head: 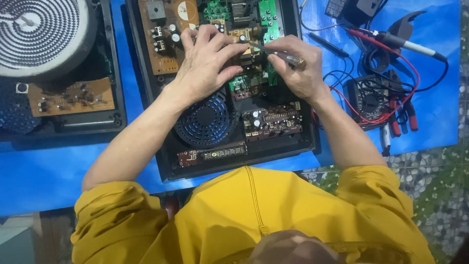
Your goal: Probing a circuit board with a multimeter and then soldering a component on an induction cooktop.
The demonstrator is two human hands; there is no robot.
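An opened black appliance case lies on the blue table, showing a brown circuit board, green boards and a round black fan. My left hand rests on the boards near the middle, fingertips pinching a small part there. My right hand grips a screwdriver with an amber handle, its tip pointing left toward my left fingers. Yellow sleeves cover both my upper arms.
A second opened unit with a coil disc and a small brown board sits at the left. On the right lie a black multimeter with red and black leads, red-handled pliers and a probe. Pebbled floor shows lower right.
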